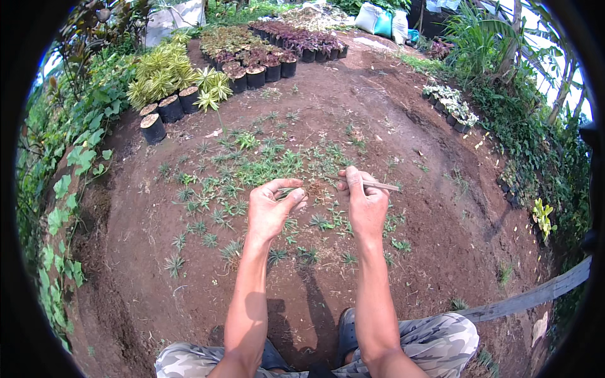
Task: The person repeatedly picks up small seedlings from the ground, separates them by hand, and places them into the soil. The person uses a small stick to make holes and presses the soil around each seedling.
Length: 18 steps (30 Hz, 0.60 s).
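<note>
Both of my hands are raised over a patch of bare brown soil [302, 288] dotted with small green plants. Between the thumb and fingers of my left hand [269, 210] is a small plant [285, 192] with narrow green leaves; most of it is hidden by the fingers. Brownish, root-like strands [317, 193] show just right of those fingertips, and whether they hang from the plant or lie on the ground I cannot tell. My right hand [368, 205] grips a thin wooden stick [385, 185], which points left toward my left hand. The two hands are apart.
Black-bagged plants with yellow-green leaves [163, 71] stand at the upper left, beside reddish-leaved ones [264, 59]. Small white-leaved potted plants [451, 104] sit at the right. Filled sacks [378, 21] stand at the back. A wooden plank [529, 293] lies at the lower right.
</note>
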{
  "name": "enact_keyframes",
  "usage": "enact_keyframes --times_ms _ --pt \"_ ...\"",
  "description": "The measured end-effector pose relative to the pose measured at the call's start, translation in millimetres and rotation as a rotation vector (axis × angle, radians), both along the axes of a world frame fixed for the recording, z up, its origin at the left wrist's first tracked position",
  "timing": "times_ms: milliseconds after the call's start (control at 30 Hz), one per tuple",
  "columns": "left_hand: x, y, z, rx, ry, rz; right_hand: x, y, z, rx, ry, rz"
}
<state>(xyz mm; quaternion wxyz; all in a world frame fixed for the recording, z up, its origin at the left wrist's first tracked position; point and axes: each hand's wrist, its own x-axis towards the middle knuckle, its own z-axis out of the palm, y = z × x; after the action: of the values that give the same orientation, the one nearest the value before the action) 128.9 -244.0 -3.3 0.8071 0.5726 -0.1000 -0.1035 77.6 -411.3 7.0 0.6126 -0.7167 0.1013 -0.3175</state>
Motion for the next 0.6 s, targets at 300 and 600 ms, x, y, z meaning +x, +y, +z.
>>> enact_keyframes --times_ms 300,600 --pt "-0.7 6.3 5.6 -0.032 -0.018 0.053 -1.4 -12.7 -12.9 0.588 -0.048 0.236" --pt "-2.3 1.9 8.4 -0.095 0.006 0.027 -3.8 -9.3 -3.9 0.519 -0.071 0.147"
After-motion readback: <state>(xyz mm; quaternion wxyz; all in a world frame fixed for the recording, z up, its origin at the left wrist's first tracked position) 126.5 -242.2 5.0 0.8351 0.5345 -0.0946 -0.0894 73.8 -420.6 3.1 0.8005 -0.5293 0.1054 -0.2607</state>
